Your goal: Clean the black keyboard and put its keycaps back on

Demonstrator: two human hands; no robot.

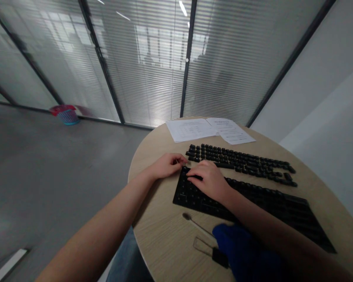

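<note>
Glass partition panels in dark straight frames, with fine horizontal blinds, stand beyond the smooth grey floor. The round table has a pale wood-grain top. On it, right of centre, the black rectangular keyboard lies flat, face up; its long axis runs left to right, the right end nearer. Small raised studs dot its left end. Just beyond it, loose black keycaps lie in rows, a long bar-shaped one among them. White papers lie at the table's far side, their print too small to read, as are any markings on the keyboard. A crumpled blue cloth lies near.

The right hand is over the keyboard's left end, fingers bent and slightly parted; the left hand is at its far left corner, fingers curled nearly together. Whether either holds anything, I cannot tell.

A red-and-blue latticed basket sits on the floor, far left. Left of the cloth lie a wire-loop tool with a black handle and a slender dark-headed brush.
</note>
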